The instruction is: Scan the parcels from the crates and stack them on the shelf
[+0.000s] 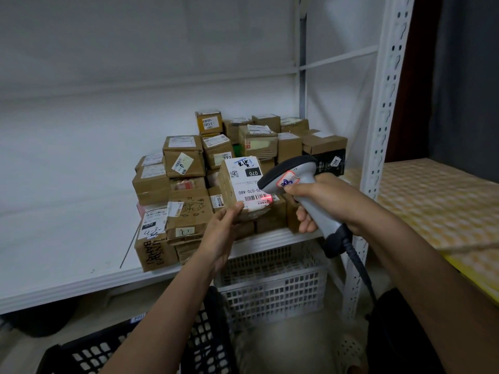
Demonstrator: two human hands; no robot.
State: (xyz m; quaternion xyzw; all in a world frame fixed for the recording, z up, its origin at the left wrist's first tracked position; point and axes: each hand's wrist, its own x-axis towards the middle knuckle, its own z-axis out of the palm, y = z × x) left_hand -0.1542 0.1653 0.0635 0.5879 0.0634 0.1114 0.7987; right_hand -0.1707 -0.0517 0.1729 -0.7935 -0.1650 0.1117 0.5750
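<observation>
My left hand [225, 228] grips a small cardboard parcel [229, 184] from below, its white label marked 070 facing me. My right hand [321, 201] holds a grey barcode scanner [297, 174] by its handle, with its head close to the parcel's right side. A red scan light falls on the barcode at the label's lower right. Behind the parcel, a stack of cardboard parcels [186, 163] stands on the white shelf [67, 211], at its right end.
A white plastic crate [275, 287] sits under the shelf, and a black crate [113, 349] lies at the bottom left. A white perforated upright [383, 103] bounds the shelf's right side. Beyond it is a shelf with a yellow patterned cover [437, 201]. The scanner's black cable hangs down at the right.
</observation>
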